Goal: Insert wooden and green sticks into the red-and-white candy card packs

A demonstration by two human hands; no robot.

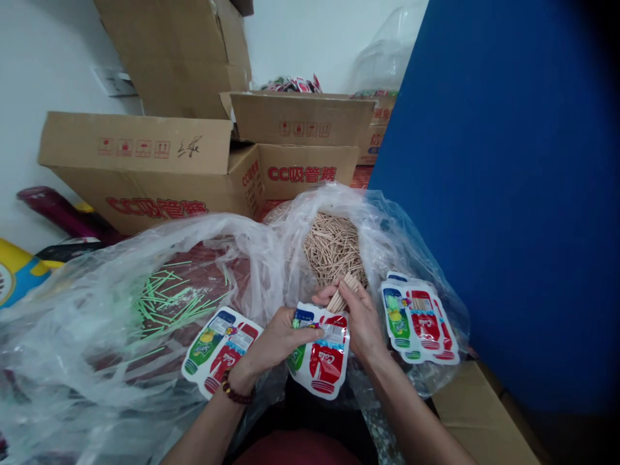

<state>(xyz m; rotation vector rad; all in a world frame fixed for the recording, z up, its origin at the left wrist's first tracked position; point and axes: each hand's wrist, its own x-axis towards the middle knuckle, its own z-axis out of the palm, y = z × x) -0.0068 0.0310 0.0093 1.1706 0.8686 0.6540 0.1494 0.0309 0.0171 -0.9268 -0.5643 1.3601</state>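
My left hand [285, 336] pinches a printed candy pouch [327, 358], with red Cola and green bottle shapes, thumb across its front. In my right hand [361, 316] is a bundle of thin brown candy sticks [343, 294], gripped at the pouch's upper edge. Whether the stick ends are inside the pouch I cannot tell. Beyond my hands, a clear plastic bag [295, 258] holds a heap of brown sticks [334, 245]. Another pouch [213, 342] lies left of my left hand. A small stack of pouches [421, 320] rests on plastic to the right.
Green sticks [167, 303] lie in an open plastic bag [237, 236] at left. Cardboard boxes [179, 174] stand behind, one with pouches [295, 84] above it. A tall blue panel [508, 213] bounds the right side. A cardboard flap [479, 400] sits at lower right.
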